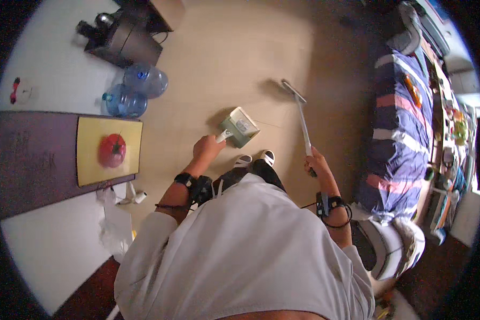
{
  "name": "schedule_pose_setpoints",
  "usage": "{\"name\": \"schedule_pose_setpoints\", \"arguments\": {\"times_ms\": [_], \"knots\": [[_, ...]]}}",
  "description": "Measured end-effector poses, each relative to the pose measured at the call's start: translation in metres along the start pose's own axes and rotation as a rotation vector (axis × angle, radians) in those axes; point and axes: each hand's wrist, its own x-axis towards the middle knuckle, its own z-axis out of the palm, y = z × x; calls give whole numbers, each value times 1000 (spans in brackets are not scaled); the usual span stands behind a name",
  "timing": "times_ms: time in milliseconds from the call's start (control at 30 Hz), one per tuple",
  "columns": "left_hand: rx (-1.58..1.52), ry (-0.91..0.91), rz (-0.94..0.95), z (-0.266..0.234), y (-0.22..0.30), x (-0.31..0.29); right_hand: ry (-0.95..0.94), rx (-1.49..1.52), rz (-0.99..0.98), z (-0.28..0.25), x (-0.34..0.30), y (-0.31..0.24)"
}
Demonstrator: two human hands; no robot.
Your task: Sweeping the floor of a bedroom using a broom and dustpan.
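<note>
My left hand [207, 149] is closed around the pale handle of a grey-green dustpan [244, 140]. The dustpan hangs in front of my feet, its open side turned away to the upper right. Something pale lies or shows inside it, too small to make out. On the other side, my right hand [316, 161] grips the dark end of a light-coloured squeegee [302, 120]. Its thin, straight head points away from me, with a shadow on the floor to its left. The squeegee and the dustpan are apart.
Two blue water jugs [128, 101] lie by the left wall, with a black box-shaped thing [125, 40] beyond them. A yellow panel with a red apple-like picture [112, 151] is below them. Along the right stands a bed with striped cloth [394, 138]; a grey padded seat [392, 245] is nearer.
</note>
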Motion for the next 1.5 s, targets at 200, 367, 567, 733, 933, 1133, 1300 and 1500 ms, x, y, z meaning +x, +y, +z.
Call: {"name": "schedule_pose_setpoints", "arguments": {"times_ms": [200,367,567,733,933,1133,1300,1500], "knots": [[-63,56,-80,3,15,-12,-239,-188,23,-38,25,58],[-85,52,-134,18,28,-13,-366,-485,-143,-26,-36,32],[-102,57,-192,23,36,-19,-370,-20,252,-54,-34,-4],[-140,54,-176,27,36,-19,-270,-30,82,-66,-36,-28],[-185,84,-192,19,25,-33,-202,-142,130,-29,29,-43],[-224,208,-122,18,-21,-39,-208,-217,153,14,64,-28],[-219,218,-136,15,-60,-29,-433,-400,2,53,-9,-37],[-217,183,-172,-19,-114,-38,-382,-74,324,97,-29,-70]]}}
